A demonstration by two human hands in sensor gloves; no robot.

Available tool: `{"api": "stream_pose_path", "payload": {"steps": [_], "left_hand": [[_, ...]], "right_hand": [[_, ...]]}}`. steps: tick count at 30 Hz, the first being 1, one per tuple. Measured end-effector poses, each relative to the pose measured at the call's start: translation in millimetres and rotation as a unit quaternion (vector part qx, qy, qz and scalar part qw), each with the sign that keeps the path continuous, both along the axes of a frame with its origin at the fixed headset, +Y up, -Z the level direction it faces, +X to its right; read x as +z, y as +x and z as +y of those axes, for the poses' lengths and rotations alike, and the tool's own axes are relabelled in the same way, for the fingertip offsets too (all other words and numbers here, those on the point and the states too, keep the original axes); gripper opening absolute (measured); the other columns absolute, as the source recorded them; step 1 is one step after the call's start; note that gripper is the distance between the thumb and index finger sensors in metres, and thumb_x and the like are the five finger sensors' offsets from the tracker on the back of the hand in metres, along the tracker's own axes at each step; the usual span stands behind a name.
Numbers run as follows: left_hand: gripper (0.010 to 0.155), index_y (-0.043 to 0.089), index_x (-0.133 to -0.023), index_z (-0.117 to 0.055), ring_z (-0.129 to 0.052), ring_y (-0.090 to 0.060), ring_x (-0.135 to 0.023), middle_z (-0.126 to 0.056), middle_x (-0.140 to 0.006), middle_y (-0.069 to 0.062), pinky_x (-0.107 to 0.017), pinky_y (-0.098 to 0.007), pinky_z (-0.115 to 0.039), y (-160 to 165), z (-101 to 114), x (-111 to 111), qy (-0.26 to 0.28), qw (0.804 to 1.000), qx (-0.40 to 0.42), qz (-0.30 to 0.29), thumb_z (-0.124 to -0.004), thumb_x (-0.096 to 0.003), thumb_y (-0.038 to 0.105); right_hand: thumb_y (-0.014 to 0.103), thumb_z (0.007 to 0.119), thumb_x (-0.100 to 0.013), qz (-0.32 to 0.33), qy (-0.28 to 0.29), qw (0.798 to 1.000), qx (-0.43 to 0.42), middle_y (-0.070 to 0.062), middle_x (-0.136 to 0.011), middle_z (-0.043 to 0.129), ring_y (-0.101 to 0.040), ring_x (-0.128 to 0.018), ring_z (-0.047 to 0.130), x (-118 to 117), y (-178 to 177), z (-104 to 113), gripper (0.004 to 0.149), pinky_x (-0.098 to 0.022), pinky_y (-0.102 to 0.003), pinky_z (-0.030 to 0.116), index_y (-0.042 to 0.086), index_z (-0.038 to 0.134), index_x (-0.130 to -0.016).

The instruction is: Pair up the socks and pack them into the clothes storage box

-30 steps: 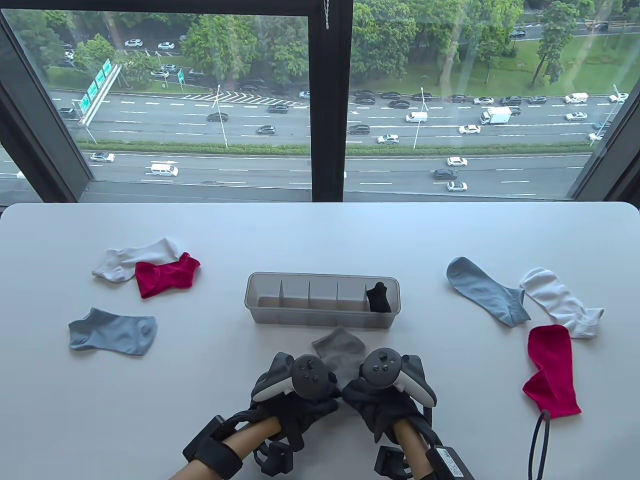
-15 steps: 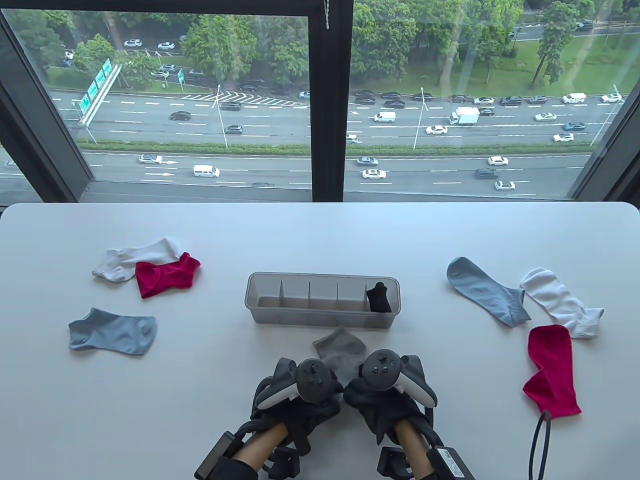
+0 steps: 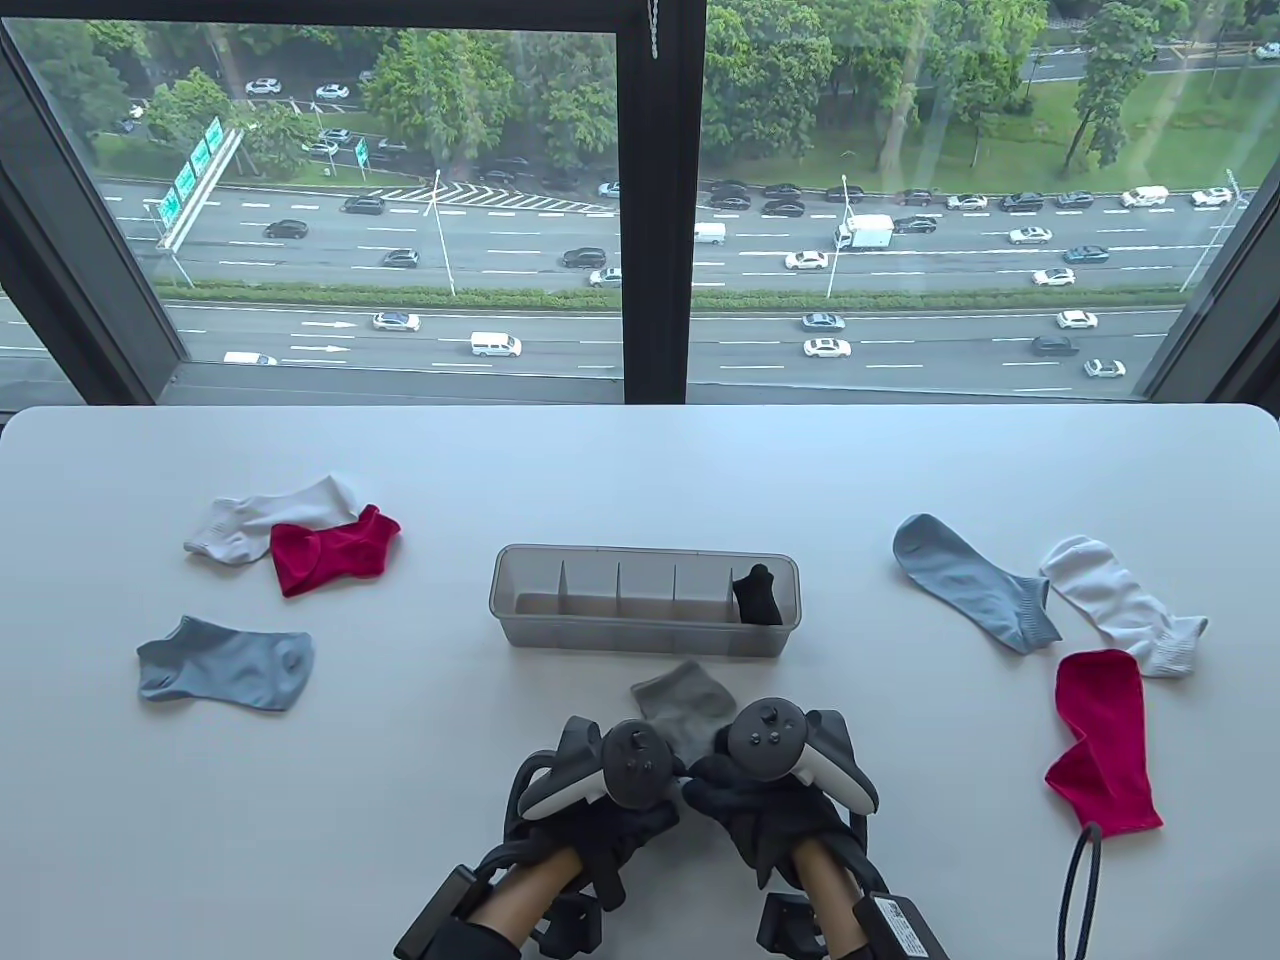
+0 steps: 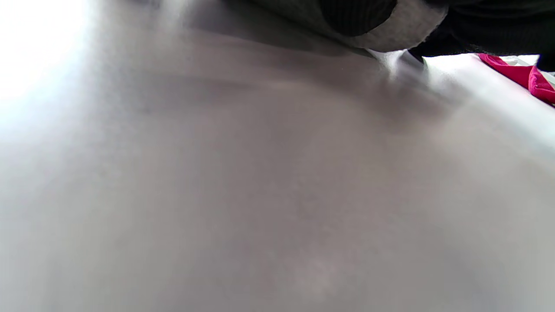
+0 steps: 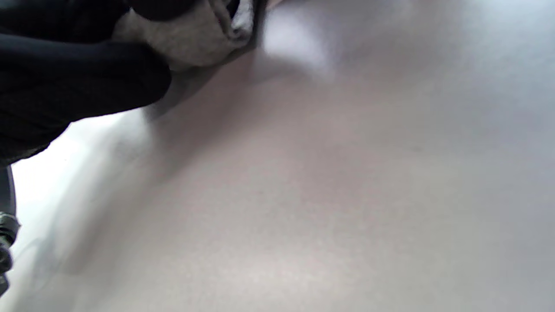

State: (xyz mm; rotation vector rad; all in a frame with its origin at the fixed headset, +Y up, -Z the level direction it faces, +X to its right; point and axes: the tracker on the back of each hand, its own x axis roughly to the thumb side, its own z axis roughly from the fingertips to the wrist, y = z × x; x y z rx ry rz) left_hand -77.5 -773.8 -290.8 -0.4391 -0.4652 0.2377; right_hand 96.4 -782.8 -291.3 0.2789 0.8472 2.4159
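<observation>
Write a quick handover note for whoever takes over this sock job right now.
Left hand and right hand both grip the grey sock bundle just in front of the clear divided storage box.
Done: black sock bundle in the box's rightmost compartment.
Left: box the grey; pair and pack the blue, red and white socks.

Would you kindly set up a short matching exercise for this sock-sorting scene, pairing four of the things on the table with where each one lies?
Things:
1. black sock
2. grey sock
3. left red sock
4. right white sock

Places:
A. partly over a white sock
B. between both hands, in front of the storage box
C. rightmost compartment of the box
D. between a blue sock and the table's right edge

Pairs: 1-C, 2-B, 3-A, 4-D
</observation>
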Motion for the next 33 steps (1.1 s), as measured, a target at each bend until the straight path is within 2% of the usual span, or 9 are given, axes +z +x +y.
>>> {"api": "stream_pose_path", "payload": {"steps": [3, 5, 7, 13, 17, 20, 27, 29, 33], "left_hand": [[0.043, 0.019, -0.099, -0.056, -0.040, -0.034, -0.108, -0.045, -0.115, -0.003, -0.074, -0.068, -0.035, -0.9, 0.5, -3.3, -0.035, 0.999, 0.010, 0.001, -0.059, -0.0585, 0.034], [0.043, 0.017, -0.098, -0.054, -0.037, -0.034, -0.108, -0.043, -0.114, -0.004, -0.074, -0.069, -0.032, -1.7, -0.5, -4.0, -0.045, 0.999, 0.021, -0.003, -0.055, -0.0590, 0.034], [0.043, 0.015, -0.098, -0.053, -0.034, -0.035, -0.108, -0.041, -0.114, -0.005, -0.074, -0.069, -0.029, -1.3, -2.0, -3.5, -0.056, 0.998, 0.028, -0.002, -0.054, -0.0588, 0.034], [0.055, 0.019, -0.104, -0.033, -0.043, -0.044, -0.106, -0.044, -0.115, -0.014, -0.073, -0.069, -0.033, 1.7, 4.7, -0.2, -0.024, 0.999, 0.033, 0.007, -0.060, -0.0582, 0.032], [0.045, 0.013, -0.099, -0.056, -0.051, -0.041, -0.106, -0.054, -0.113, -0.011, -0.073, -0.071, -0.035, -0.8, 4.9, 0.6, 0.007, 1.000, 0.029, -0.006, -0.056, -0.0587, 0.033], [0.045, 0.011, -0.099, -0.057, -0.049, -0.041, -0.106, -0.054, -0.113, -0.011, -0.073, -0.071, -0.033, -0.4, 5.5, -1.1, -0.011, 0.999, 0.034, -0.004, -0.052, -0.0591, 0.032], [0.045, 0.010, -0.095, -0.062, -0.052, -0.038, -0.106, -0.059, -0.111, -0.009, -0.073, -0.072, -0.032, -5.4, 5.6, -5.4, -0.017, 0.998, 0.056, 0.005, -0.049, -0.0582, 0.033], [0.045, 0.010, -0.095, -0.062, -0.049, -0.037, -0.106, -0.059, -0.110, -0.010, -0.073, -0.072, -0.030, -5.7, 4.7, -5.4, -0.033, 0.997, 0.070, 0.005, -0.048, -0.0584, 0.034], [0.057, 0.014, -0.101, -0.052, -0.046, -0.035, -0.108, -0.054, -0.113, -0.009, -0.073, -0.072, -0.029, -8.1, 2.4, -4.8, -0.042, 0.997, 0.062, 0.009, -0.066, -0.0545, 0.044]], "right_hand": [[0.041, 0.051, -0.061, -0.019, 0.000, 1.000, -0.014, -0.021, -0.115, 0.013, -0.048, -0.100, -0.002, 0.2, 0.6, 0.3, 0.047, -0.064, -0.069, 0.006, 0.017, 0.058, -0.101], [0.047, 0.059, -0.058, -0.013, 0.009, 1.000, -0.024, -0.023, -0.116, 0.014, -0.048, -0.100, 0.000, 1.1, 2.5, 0.0, 0.064, -0.065, -0.068, 0.007, 0.018, 0.037, -0.111], [0.043, 0.060, -0.059, -0.017, 0.012, 0.999, -0.024, -0.023, -0.116, 0.015, -0.048, -0.101, 0.000, 1.5, 3.4, -0.1, 0.052, -0.065, -0.068, 0.007, 0.027, 0.045, -0.106], [0.039, 0.050, -0.061, -0.007, -0.001, 1.000, -0.016, -0.022, -0.115, 0.011, -0.047, -0.099, -0.003, 0.4, 1.5, -2.2, 0.044, -0.064, -0.068, 0.005, 0.023, 0.059, -0.100], [0.040, 0.047, -0.063, -0.030, -0.008, 0.999, -0.039, -0.020, -0.115, 0.010, -0.046, -0.099, -0.006, 2.1, 1.7, -3.7, 0.045, -0.063, -0.066, 0.001, 0.018, 0.056, -0.101], [0.045, 0.050, -0.062, -0.025, 0.001, 0.999, -0.044, -0.022, -0.116, 0.011, -0.046, -0.100, -0.004, 3.5, 3.7, -3.5, 0.059, -0.064, -0.066, 0.003, 0.018, 0.031, -0.111], [0.040, 0.062, -0.061, -0.005, -0.008, 0.998, -0.063, -0.023, -0.117, 0.012, -0.047, -0.100, -0.003, 2.0, 9.2, -1.1, 0.058, -0.064, -0.066, 0.004, 0.025, 0.037, -0.111], [0.039, 0.062, -0.060, -0.026, 0.017, 0.998, -0.058, -0.022, -0.118, 0.019, -0.046, -0.102, 0.002, 3.0, 10.3, -0.1, 0.051, -0.066, -0.065, 0.008, 0.026, 0.048, -0.107], [0.039, 0.054, -0.060, -0.017, 0.001, 0.998, -0.052, -0.021, -0.117, 0.014, -0.046, -0.100, -0.004, 3.0, 7.3, -3.1, 0.047, -0.065, -0.065, 0.003, 0.026, 0.051, -0.105]]}}
